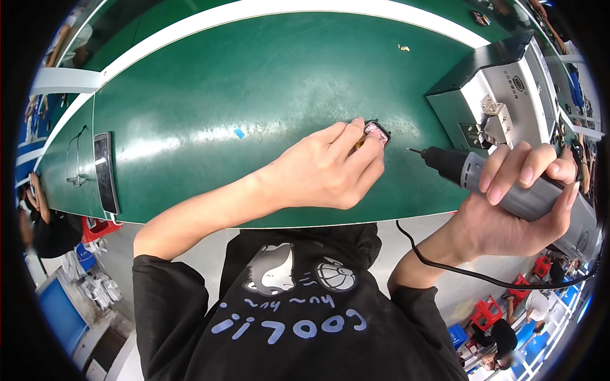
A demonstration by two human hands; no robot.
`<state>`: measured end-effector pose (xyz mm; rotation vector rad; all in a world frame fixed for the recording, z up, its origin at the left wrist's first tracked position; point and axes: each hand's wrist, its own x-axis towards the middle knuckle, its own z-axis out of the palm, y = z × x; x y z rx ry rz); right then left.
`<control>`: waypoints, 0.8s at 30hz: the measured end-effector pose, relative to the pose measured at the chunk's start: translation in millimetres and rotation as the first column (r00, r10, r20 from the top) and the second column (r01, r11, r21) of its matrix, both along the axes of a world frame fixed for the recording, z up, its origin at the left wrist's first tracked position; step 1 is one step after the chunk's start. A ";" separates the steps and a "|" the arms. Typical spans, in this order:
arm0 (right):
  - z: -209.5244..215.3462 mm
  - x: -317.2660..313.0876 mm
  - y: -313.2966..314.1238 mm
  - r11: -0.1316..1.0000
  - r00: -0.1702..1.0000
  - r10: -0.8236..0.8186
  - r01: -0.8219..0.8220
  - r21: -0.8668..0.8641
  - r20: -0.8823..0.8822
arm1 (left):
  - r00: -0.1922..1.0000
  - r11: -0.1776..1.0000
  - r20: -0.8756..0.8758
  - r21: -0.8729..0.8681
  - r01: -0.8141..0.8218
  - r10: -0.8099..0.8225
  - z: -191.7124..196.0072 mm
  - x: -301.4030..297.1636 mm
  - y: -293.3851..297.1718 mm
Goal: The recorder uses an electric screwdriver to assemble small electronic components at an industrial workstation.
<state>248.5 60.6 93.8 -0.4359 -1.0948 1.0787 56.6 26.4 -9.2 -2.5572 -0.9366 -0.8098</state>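
My left hand [337, 162] is closed on a small dark-framed electronic part [378, 132], held just above the green table. Pink and yellowish bits show inside the frame, while my fingers cover much of the rest. In my right hand [518, 197] is a grey electric screwdriver [473, 174] with a black nose. Its thin bit points left toward the small part, with a gap between them. A black cord [438, 270] runs from the screwdriver's rear end and curves below my right forearm.
A metal-and-black box-shaped machine [492, 101] with a front bracket stands at right on the green table [222, 82]. At far left lie a dark phone [105, 171] and a thin wire frame [77, 162]. A blue scrap [239, 133] lies mid-table. Other people sit beyond the bench.
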 end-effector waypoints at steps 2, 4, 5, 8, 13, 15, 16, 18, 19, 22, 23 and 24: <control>-0.2 -4.7 2.3 1.000 1.000 0.008 -0.008 0.002 0.008 | 1.000 1.000 -0.009 -0.009 -0.003 0.003 2.4 -0.3 -0.1; -0.8 -10.1 4.3 1.000 1.000 0.011 -0.011 0.005 0.023 | 1.000 0.999 -0.006 -0.045 0.012 -0.012 4.1 -1.0 0.1; -4.3 -10.8 6.7 0.999 1.000 0.028 -0.029 0.026 0.014 | 1.000 0.999 -0.002 -0.044 0.014 -0.014 3.0 -0.7 0.3; -11.3 -12.4 11.4 0.998 0.998 0.066 -0.066 0.022 0.022 | 0.999 1.000 -0.033 -0.009 -0.002 0.002 1.1 -1.1 0.1; -18.6 -12.4 17.1 0.992 0.993 0.122 -0.121 -0.019 0.009 | 1.000 0.999 -0.024 -0.050 0.014 -0.015 4.8 -2.2 0.8; -19.9 -13.4 17.3 0.990 0.990 0.138 -0.137 -0.022 0.007 | 1.000 0.999 -0.017 -0.051 0.013 -0.014 4.8 -2.7 0.7; -20.9 -14.3 17.2 0.988 0.989 0.151 -0.151 -0.025 0.003 | 1.000 0.998 -0.012 -0.054 0.014 -0.014 4.3 -2.9 0.4; -24.4 -14.7 17.4 0.991 0.991 0.135 -0.135 -0.027 0.005 | 1.000 1.000 -0.001 -0.023 0.014 -0.014 1.4 -0.5 2.3; -25.3 -15.1 17.4 0.993 0.993 0.118 -0.118 -0.028 0.007 | 1.000 1.000 0.010 0.007 0.014 -0.014 0.5 0.7 2.9; -24.1 -18.6 16.6 0.989 0.995 0.092 -0.095 -0.112 -0.030 | 1.000 0.999 0.021 -0.030 0.013 -0.013 1.9 0.9 2.6; -24.0 -18.9 17.0 0.988 0.996 0.087 -0.091 -0.125 -0.038 | 1.000 0.999 0.022 -0.031 0.011 -0.011 3.0 0.6 1.7; -24.1 -19.1 16.6 0.988 0.995 0.089 -0.093 -0.125 -0.037 | 1.000 0.999 0.005 -0.054 0.004 -0.004 4.4 0.2 0.8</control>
